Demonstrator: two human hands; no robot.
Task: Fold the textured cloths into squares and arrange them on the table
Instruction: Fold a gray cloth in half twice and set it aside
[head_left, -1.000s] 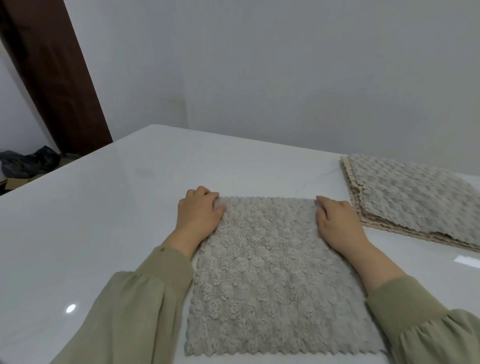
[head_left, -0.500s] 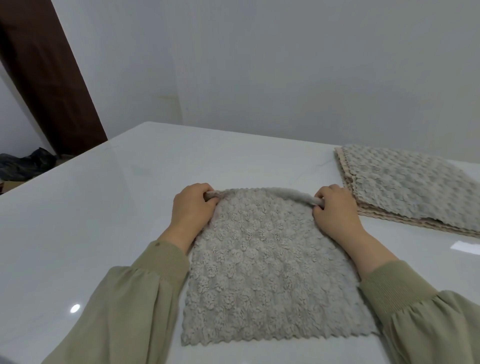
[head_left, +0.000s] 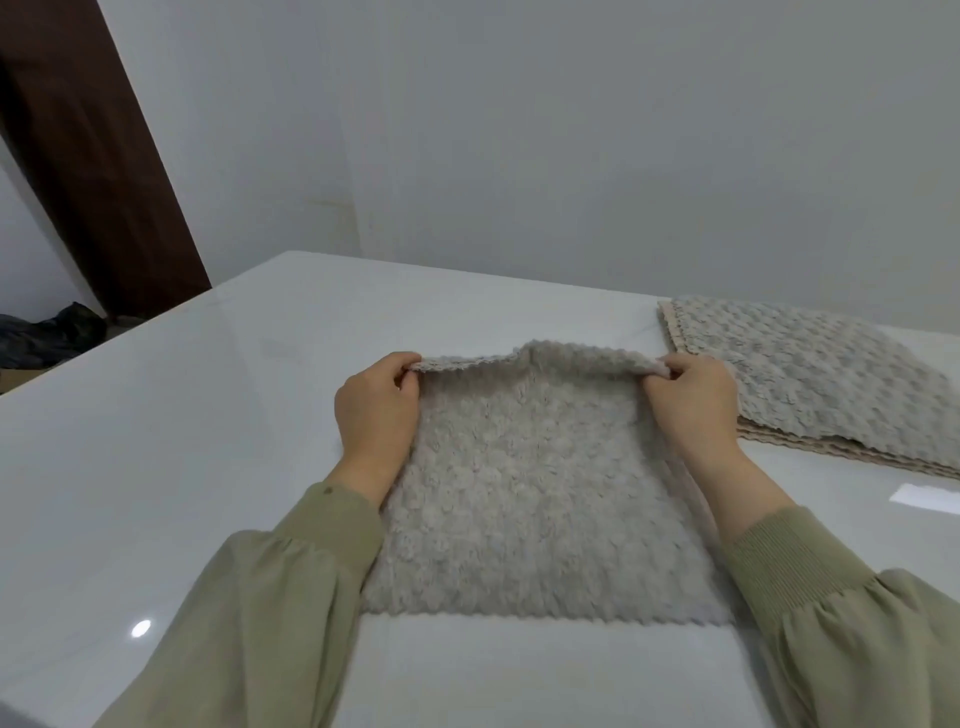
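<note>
Head view: at far left a dark heap (head_left: 49, 335) lies on the floor beyond the white table (head_left: 171, 441). The left hand (head_left: 376, 415) pinches the far left corner of the grey textured cloth (head_left: 535, 499) — its far edge lifted off the table, its near edge lying flat. The right hand (head_left: 696, 402) pinches the far right corner. Just beside it, a stack of cloths (head_left: 810, 384) rests flat.
</note>
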